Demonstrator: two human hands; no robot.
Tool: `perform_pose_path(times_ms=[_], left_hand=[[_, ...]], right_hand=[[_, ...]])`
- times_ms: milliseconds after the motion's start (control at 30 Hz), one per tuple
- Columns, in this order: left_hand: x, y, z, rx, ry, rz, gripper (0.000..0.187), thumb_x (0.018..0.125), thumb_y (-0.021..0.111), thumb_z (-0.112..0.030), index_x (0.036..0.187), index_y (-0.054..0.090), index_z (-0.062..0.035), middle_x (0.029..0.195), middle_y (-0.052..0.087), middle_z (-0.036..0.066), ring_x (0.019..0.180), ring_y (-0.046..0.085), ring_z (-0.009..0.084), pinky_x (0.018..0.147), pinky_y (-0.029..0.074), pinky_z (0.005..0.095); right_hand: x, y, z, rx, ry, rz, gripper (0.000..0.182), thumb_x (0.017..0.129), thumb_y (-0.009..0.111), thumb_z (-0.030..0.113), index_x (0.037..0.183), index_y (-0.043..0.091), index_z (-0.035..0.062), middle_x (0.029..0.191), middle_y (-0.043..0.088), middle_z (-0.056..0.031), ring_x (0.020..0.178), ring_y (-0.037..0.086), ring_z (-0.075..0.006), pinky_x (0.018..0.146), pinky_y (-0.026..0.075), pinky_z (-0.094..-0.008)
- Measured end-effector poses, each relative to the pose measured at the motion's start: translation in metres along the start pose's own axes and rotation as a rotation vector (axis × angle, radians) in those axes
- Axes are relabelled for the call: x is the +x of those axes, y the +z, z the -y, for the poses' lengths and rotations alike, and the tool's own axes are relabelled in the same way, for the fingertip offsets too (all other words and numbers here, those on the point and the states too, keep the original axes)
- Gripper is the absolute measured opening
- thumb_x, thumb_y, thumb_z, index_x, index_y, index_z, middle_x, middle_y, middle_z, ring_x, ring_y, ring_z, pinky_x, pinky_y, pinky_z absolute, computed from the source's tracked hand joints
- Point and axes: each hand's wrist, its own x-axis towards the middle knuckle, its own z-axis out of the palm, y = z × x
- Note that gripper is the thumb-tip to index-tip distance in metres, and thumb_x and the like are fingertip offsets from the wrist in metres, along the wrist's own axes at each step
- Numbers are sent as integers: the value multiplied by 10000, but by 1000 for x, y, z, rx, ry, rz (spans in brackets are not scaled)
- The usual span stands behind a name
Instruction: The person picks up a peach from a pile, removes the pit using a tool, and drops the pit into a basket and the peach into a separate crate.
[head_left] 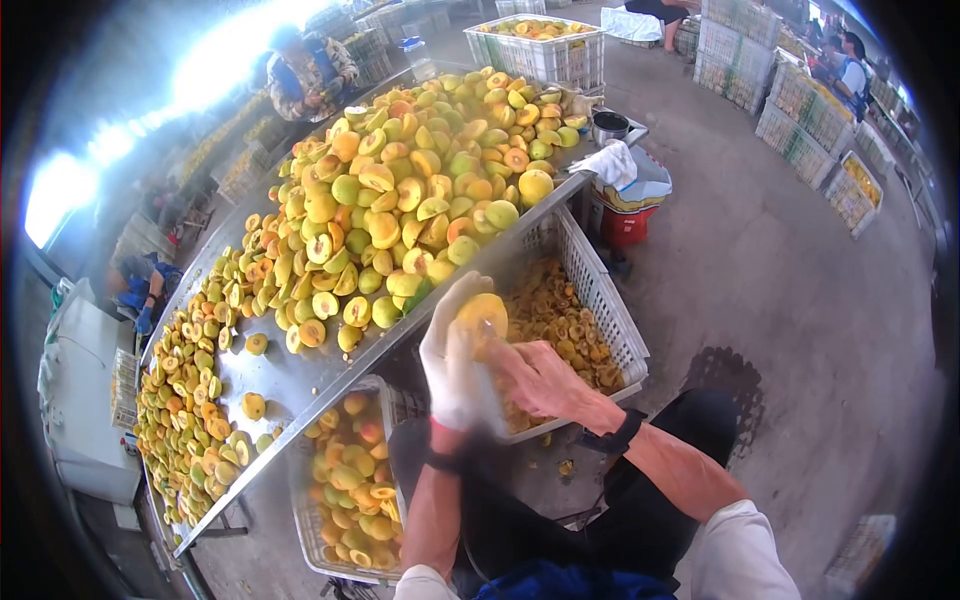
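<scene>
My left hand [450, 350], in a white glove, is closed round a yellow peach half [484, 316] with its cut face turned to the right. My bare right hand [548, 380] is closed, fingers pinched together right against that peach; whatever it grips is hidden and blurred. Both hands are over a white crate [632, 350] of brown-yellow peach scraps and pits [575, 325]. Just beyond them, a large heap of halved peaches [400, 190] covers much of a sloping metal table [285, 375].
Left of my knees stands a crate of peach halves [350, 480]. A cup [610, 125] and white cloth [612, 165] sit at the table's right corner, above a red-and-white bag [632, 205]. Another person [308, 75] sits across the table. Stacked crates [800, 110] stand far right.
</scene>
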Motion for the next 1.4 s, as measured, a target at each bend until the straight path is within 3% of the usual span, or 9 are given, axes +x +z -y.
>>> perform_pose_path(times_ms=[133, 200, 267, 533, 667, 733, 867, 1167, 1400], left_hand=[[-1, 7, 12, 86, -66, -240, 386, 1086, 446, -259, 1122, 682, 44, 1087, 724, 104, 957, 653, 158, 846, 517, 285], [2, 10, 12, 55, -91, -346, 437, 1100, 439, -296, 997, 704, 36, 933, 730, 95, 821, 647, 139, 745, 509, 270], [6, 7, 2, -73, -222, -246, 493, 1103, 447, -366, 980, 709, 32, 879, 721, 107, 759, 643, 145, 696, 505, 270], [12, -10, 4, -41, -165, -23, 586, 1102, 417, -442, 951, 696, 51, 858, 717, 138, 711, 663, 180, 678, 525, 287], [10, -10, 1, -202, -298, -68, 575, 1102, 401, -428, 954, 687, 49, 882, 717, 160, 714, 676, 206, 686, 555, 311], [10, -10, 1, -246, -328, -84, 570, 1100, 401, -426, 963, 686, 47, 886, 717, 165, 711, 678, 214, 687, 565, 321], [13, -10, 11, -409, -364, -144, 567, 1089, 418, -444, 983, 678, 49, 875, 715, 170, 700, 685, 237, 680, 589, 351], [25, -11, 43, -714, -471, -282, 565, 1056, 435, -515, 1062, 627, 17, 922, 702, 184, 704, 692, 295, 609, 583, 392], [20, -10, 15, -523, -205, -344, 574, 1083, 398, -510, 1148, 618, 17, 974, 698, 182, 793, 711, 311, 663, 609, 400]], right_hand=[[3, 7, -9, 78, 103, 135, 449, 1098, 491, 387, 1001, 662, -17, 582, 504, -35, 472, 501, -155, 450, 384, -342], [5, 14, -16, -401, -378, -38, 336, 1087, 501, 291, 1069, 672, 2, 623, 558, -142, 524, 563, -250, 516, 447, -402], [2, 10, -9, -500, -336, -45, 264, 1069, 495, 216, 1148, 675, 39, 705, 585, -224, 601, 602, -322, 589, 488, -439], [-1, 14, 12, 235, 220, 169, 562, 1108, 452, 407, 668, 510, 63, 554, 429, 21, 449, 408, -97, 397, 287, -311], [4, 21, -4, -57, -117, 21, 547, 1111, 439, 417, 651, 434, 121, 560, 405, 43, 438, 354, -68, 370, 253, -271], [2, 18, 8, 493, 299, 233, 551, 1107, 443, 428, 676, 487, 88, 564, 430, 31, 448, 380, -73, 391, 278, -275], [3, 23, 6, 385, 303, 223, 560, 1099, 454, 447, 725, 567, 45, 578, 469, 19, 454, 405, -76, 401, 295, -282], [6, 33, -16, -172, -88, -97, 514, 1074, 497, 427, 821, 630, -1, 605, 541, -9, 523, 483, -110, 511, 419, -333], [11, 5, -40, -107, -316, -344, 435, 1105, 489, 330, 717, 455, 136, 591, 414, 84, 462, 396, -32, 393, 294, -238]])
